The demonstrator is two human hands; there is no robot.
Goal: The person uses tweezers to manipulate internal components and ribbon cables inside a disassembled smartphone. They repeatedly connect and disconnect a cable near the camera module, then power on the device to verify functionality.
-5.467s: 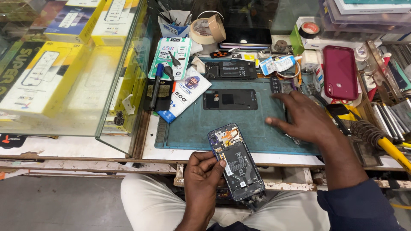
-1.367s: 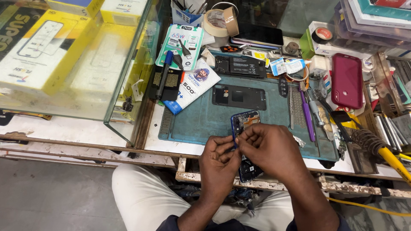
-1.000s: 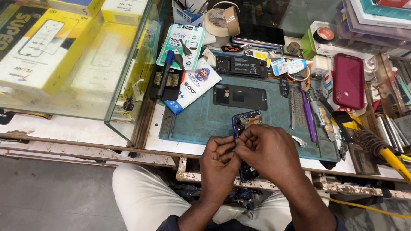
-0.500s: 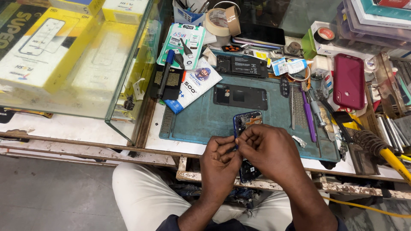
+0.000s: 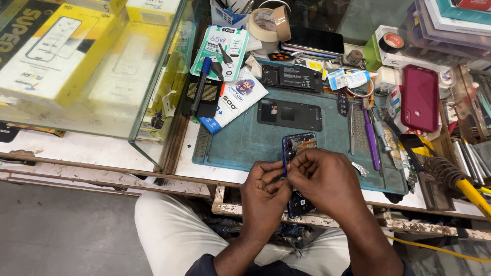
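- While the opened phone [image 5: 298,144] is held upright-tilted over the near edge of the teal work mat [image 5: 240,143], its exposed board side is kept facing up so the inside can be worked on
- The left hand [image 5: 263,191] is closed around the phone's left edge and lower body, seemingly to steady it; the lower part of the phone is hidden behind both hands
- The right hand [image 5: 325,179] is curled with fingertips pinched at the phone's left rim, near the left thumb; whether a small part or tool is pinched cannot be told
- The phone is held above the lap, between bench edge and body, close to the eyes for fine work
- A black back cover [image 5: 290,114] is laid flat on the mat just beyond the phone, kept within reach
- Tweezers and a purple tool [image 5: 371,138] are lined up on the mat's right side, apart from the hands
- A red phone [image 5: 420,97] lies further right, a tape roll [image 5: 268,23] at the back; a glass case [image 5: 102,76] stands to the left
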